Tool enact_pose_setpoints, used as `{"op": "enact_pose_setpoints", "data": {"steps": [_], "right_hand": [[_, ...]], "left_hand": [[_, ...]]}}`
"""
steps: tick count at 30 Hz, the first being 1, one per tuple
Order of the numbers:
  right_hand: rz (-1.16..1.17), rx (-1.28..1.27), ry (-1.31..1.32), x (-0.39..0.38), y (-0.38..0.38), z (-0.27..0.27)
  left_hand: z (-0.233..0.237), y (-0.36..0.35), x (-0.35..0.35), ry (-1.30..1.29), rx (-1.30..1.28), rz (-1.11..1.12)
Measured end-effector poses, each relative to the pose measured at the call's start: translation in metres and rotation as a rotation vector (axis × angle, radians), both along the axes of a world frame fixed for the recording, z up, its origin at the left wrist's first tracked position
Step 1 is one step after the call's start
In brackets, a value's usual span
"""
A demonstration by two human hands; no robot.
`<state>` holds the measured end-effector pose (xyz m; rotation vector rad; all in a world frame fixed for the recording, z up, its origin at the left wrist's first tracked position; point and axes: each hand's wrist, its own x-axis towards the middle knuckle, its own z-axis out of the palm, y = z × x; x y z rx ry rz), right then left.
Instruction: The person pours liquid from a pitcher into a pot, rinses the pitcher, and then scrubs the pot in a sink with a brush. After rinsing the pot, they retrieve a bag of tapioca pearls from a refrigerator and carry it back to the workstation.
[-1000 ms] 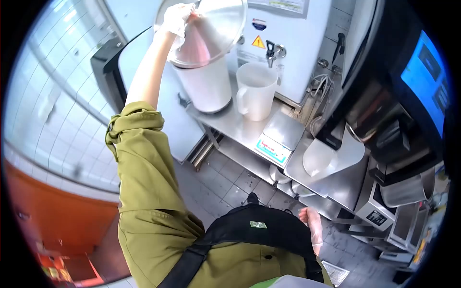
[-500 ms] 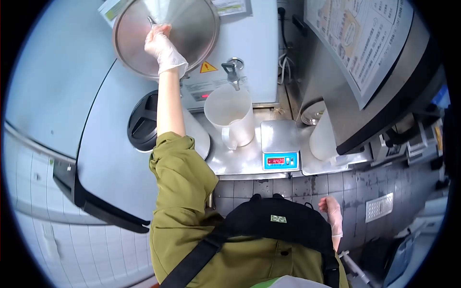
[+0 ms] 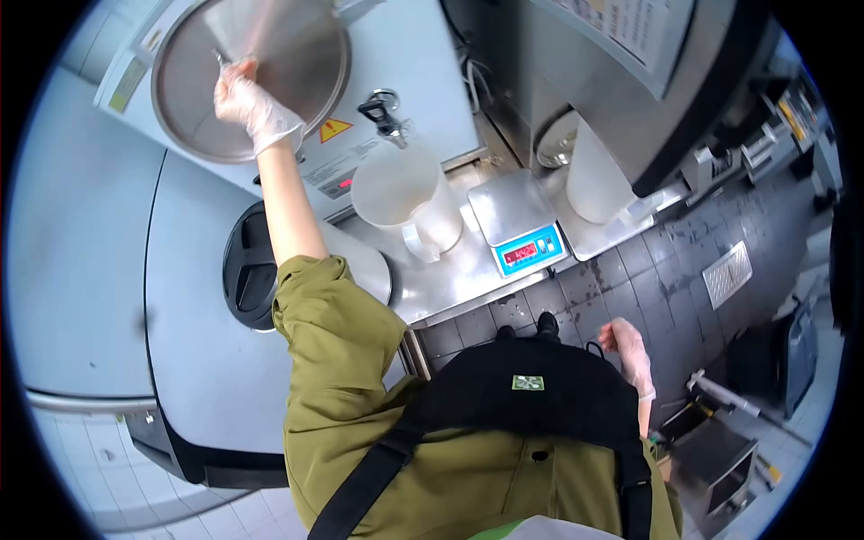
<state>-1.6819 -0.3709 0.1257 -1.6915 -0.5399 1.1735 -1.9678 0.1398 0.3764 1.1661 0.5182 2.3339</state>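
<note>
Left arm (image 3: 286,202) raised high, reaching up and forward into upper left of frame, elbow nearly straight. Olive sleeve (image 3: 333,333) bunched at the elbow, forearm bare. Left hand (image 3: 247,103) in a thin clear glove, wrist cocked back, fingers curled into a closed grip, back of hand toward camera. Right arm (image 3: 644,412) down at the side, mostly hidden behind the torso. Right hand (image 3: 630,353) gloved too, right of centre, hanging loose, fingers relaxed, holding nothing.
</note>
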Motion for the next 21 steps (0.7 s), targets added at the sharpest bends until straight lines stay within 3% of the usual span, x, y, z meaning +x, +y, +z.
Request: {"op": "enact_pose_setpoints", "data": {"steps": [5, 11, 17, 21], "right_hand": [[-0.014, 0.034, 0.002, -0.008, -0.008, -0.014], [-0.076, -0.052, 0.072, -0.005, -0.008, 0.010], [-0.116, -0.085, 0.128, 0.023, -0.022, 0.003], [-0.133, -0.066, 0.128, 0.058, -0.042, -0.007]], "left_hand": [[-0.049, 0.020, 0.000, 0.082, -0.035, 0.074], [-0.073, 0.005, 0.007, 0.082, -0.134, 0.018], [-0.079, 0.002, 0.003, 0.196, -0.208, 0.041], [-0.073, -0.006, -0.011, 0.338, -0.333, -0.092]]}}
